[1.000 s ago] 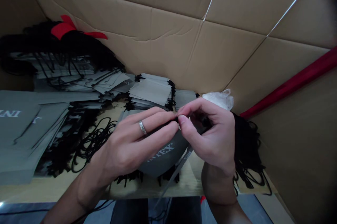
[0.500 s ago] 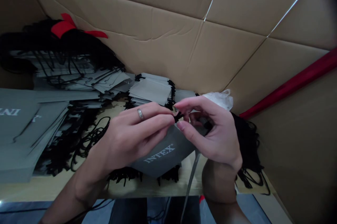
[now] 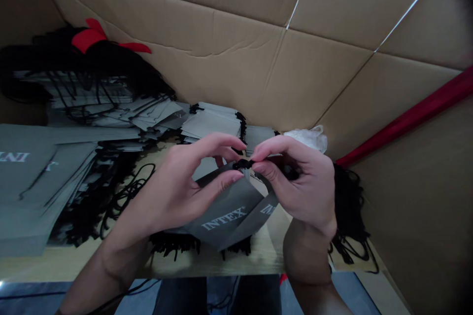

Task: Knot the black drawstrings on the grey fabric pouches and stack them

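A grey bag (image 3: 231,214) with white INTEX lettering hangs below my two hands, its top edge near my fingers. At that edge is a small knotted piece of black cord (image 3: 243,163). My right hand (image 3: 295,179) pinches the cord's right end between thumb and index finger. My left hand (image 3: 185,182) is at the cord's left side, thumb and index finger apart around it. Black cord tufts (image 3: 175,245) stick out under the bag at the table's front.
Stacked grey bags with black cords (image 3: 22,192) lie at left, more (image 3: 212,122) behind my hands. A black cord bundle with a red tie (image 3: 88,41) sits back left. Black cords (image 3: 347,201) and clear plastic (image 3: 310,138) are at right. Cardboard (image 3: 221,34) walls the back.
My left thumb and index finger have spread apart from the cord. My right fingertips have closed on the cord. A second bag panel with lettering now shows beneath my right hand.
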Motion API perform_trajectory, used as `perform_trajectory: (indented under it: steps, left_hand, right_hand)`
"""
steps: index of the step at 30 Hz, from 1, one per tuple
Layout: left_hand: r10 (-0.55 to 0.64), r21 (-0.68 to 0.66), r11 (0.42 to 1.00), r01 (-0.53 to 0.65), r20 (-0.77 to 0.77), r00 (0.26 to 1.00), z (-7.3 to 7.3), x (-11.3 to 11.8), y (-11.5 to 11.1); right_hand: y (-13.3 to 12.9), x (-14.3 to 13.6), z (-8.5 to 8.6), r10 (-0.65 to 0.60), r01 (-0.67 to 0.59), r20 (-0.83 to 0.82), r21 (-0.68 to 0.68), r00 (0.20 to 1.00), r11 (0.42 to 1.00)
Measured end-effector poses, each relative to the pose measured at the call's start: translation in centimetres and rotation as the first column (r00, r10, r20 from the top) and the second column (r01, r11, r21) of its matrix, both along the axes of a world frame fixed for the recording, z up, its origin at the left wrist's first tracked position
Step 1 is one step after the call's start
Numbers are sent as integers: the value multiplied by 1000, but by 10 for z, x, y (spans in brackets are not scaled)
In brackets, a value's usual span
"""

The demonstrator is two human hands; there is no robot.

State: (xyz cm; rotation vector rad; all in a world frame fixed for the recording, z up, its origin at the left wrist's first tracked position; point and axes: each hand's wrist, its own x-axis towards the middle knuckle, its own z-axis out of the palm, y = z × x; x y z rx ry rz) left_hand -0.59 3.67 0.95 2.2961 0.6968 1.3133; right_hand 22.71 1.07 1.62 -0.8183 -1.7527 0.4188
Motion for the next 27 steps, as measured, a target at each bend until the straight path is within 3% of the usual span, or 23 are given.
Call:
perform_trajectory:
  steps: [5, 11, 18, 22, 27]
  left_hand:
    - [-79, -65, 995, 76, -52, 995, 5, 2, 7]
    - [-165, -60, 985, 162, -50, 985, 6, 4, 4]
    - [-224, -60, 972, 226, 29, 974, 8, 2, 0]
    - [-314, -106, 940, 325, 111, 943, 4, -1, 0]
    - [-235, -63, 968, 241, 96, 967, 0, -4, -1]
  right_hand:
    - [0, 2, 1, 4, -5, 11, 36, 1000, 999]
    - [7, 3, -3, 181, -181, 74, -5, 981, 983]
    - [8, -2, -4, 258, -260, -56, -51, 965, 964]
    - [11, -8, -11, 370, -384, -177, -49, 912, 922]
    - [12, -14, -13, 374, -399, -248, -58, 894, 915]
